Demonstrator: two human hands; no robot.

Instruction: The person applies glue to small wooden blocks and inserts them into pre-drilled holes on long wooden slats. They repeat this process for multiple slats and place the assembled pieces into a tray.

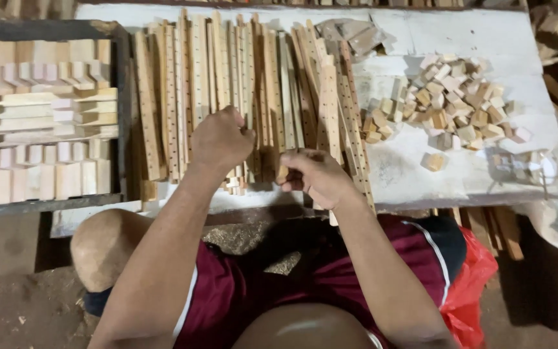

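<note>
Slats [227,84] left of blocks [450,100]

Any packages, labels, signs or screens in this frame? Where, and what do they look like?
No labels, signs or screens show.
Clear crumpled plastic bag: right end of the white worktable, beside the pile of small pale wooden blocks.
Red plastic bag: low on the right, by the person's hip, bunched.
Left hand rests on the drilled wooden slats; right hand pinches a small wooden block.

A worn white worktable [434,174] stands on a dirt floor [14,310].
</note>
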